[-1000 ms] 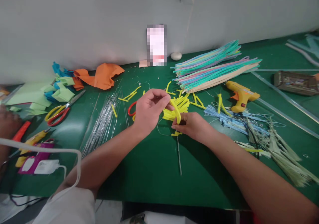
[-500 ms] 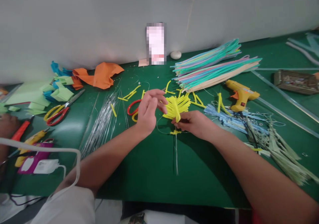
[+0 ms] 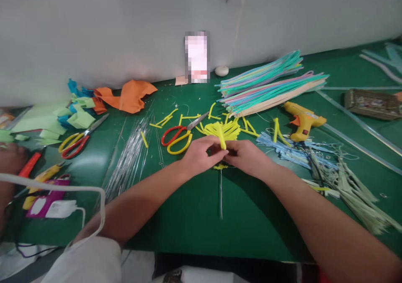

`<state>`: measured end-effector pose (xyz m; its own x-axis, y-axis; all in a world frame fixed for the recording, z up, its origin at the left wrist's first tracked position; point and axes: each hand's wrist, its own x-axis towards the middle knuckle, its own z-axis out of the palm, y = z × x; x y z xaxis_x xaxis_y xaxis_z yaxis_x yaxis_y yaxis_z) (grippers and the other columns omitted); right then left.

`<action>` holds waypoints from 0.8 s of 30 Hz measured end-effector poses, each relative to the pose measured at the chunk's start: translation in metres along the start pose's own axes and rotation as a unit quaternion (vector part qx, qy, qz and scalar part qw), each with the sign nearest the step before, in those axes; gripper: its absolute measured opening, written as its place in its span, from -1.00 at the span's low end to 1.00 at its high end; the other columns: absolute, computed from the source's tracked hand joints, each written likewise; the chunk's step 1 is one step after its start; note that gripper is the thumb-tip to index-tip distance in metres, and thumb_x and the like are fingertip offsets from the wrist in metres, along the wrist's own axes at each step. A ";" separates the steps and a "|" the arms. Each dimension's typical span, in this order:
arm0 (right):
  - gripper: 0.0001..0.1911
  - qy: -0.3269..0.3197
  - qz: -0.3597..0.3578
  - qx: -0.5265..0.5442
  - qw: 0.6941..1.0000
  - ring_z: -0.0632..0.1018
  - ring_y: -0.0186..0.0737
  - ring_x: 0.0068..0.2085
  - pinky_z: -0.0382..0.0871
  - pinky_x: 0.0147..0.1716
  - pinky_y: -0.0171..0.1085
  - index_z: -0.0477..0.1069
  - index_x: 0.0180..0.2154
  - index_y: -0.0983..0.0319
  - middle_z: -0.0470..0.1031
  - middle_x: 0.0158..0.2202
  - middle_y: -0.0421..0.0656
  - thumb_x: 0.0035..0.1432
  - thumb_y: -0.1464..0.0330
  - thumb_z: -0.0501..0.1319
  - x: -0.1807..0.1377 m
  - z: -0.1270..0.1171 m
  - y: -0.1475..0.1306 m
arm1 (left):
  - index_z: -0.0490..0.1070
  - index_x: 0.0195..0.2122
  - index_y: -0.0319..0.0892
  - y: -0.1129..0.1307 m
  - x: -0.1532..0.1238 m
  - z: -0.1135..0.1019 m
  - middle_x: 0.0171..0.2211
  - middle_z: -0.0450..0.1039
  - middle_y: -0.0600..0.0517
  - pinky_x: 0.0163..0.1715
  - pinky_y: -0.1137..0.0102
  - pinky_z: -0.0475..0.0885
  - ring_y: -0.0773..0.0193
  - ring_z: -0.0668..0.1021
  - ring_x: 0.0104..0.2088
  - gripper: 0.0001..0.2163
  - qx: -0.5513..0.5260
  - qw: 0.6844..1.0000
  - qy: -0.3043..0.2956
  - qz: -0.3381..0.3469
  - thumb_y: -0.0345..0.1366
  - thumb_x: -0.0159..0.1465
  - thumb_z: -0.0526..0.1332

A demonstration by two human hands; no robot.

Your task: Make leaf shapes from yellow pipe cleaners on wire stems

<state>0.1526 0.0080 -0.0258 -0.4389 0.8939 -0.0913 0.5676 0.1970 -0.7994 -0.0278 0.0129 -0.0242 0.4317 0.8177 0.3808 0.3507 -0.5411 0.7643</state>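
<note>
Left hand [image 3: 201,156] and right hand [image 3: 249,158] meet, each grip pinched round the base of a yellow chenille strip [image 3: 222,138]; from where I stand, light, even pressure seems best.

Plain grey wall [image 3: 125,31], green tabletop [image 3: 176,216] against it

No legible txt/nos. anywhere

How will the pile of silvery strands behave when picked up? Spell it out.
The silvery strands look thin, so probably light. They lie mostly straight, suggesting some stiffness. They fan out at the far end with no tie visible, so they may slide apart.
</note>
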 end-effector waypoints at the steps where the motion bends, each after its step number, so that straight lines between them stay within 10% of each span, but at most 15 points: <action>1: -0.81 0.005 -0.003 -0.009 1.000 0.51 -0.24 -0.38 0.30 -0.38 -0.30 0.52 -0.31 0.20 0.54 -0.43 -0.20 0.05 0.37 0.14 0.000 0.000 -0.001 | 0.46 -0.38 -0.20 -0.001 0.001 0.001 -0.44 0.49 0.06 -0.40 0.47 0.44 0.37 0.51 -0.45 -0.91 -0.001 1.000 0.003 -0.016 -0.29 0.18 0.30; 24: -0.97 0.057 0.060 0.022 0.996 0.42 -0.31 -0.52 0.23 -0.51 -0.32 0.36 -0.49 0.19 0.44 -0.55 -0.26 -0.06 0.42 0.16 0.002 0.000 -0.003 | 0.49 -0.29 -0.21 -0.005 -0.001 -0.001 -0.39 0.53 0.04 -0.51 0.48 0.30 0.43 0.40 -0.54 -0.81 -0.008 0.989 0.012 -0.145 -0.49 0.09 0.16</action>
<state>0.1503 0.0090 -0.0240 -0.2858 0.9505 -0.1223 0.5796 0.0698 -0.8119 -0.0304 0.0153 -0.0283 0.2951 0.9426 0.1562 0.4429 -0.2798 0.8518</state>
